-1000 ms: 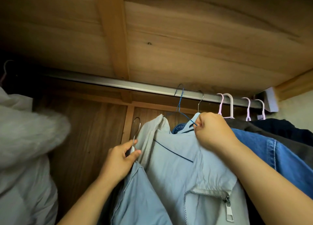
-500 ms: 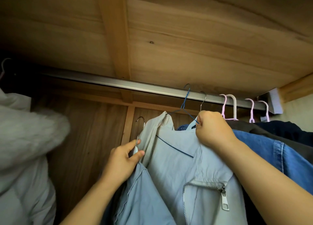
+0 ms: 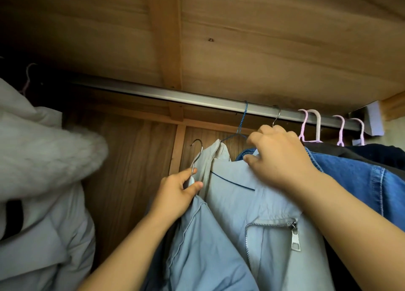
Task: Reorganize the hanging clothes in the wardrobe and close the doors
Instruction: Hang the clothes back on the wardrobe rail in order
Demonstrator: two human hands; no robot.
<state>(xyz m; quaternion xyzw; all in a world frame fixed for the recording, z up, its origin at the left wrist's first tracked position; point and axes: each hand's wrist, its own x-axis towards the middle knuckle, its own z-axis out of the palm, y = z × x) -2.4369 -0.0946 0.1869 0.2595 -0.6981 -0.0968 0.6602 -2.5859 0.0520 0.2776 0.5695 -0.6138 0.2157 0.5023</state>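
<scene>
My left hand (image 3: 178, 191) grips the neck of a silver-hooked hanger (image 3: 196, 157) carrying a light blue garment (image 3: 203, 251); its hook hangs free below the metal rail (image 3: 197, 99). My right hand (image 3: 278, 157) holds the collar of a pale grey zip jacket (image 3: 258, 205), which hangs from a blue wire hanger (image 3: 242, 119) hooked on the rail. Behind my right hand a denim jacket (image 3: 355, 176) hangs on a silver hook (image 3: 277, 116).
A white puffy coat with a fur trim (image 3: 43, 159) fills the left side. Pink hangers (image 3: 311, 124) with dark clothes (image 3: 377, 153) crowd the rail's right end. A stretch of bare rail lies between the coat and the blue hanger. Wooden ceiling (image 3: 263, 38) sits close above.
The view has tilted down a little. My right hand has shifted slightly up on the jacket collar. My left hand keeps its grip on the silver hanger, raised a bit.
</scene>
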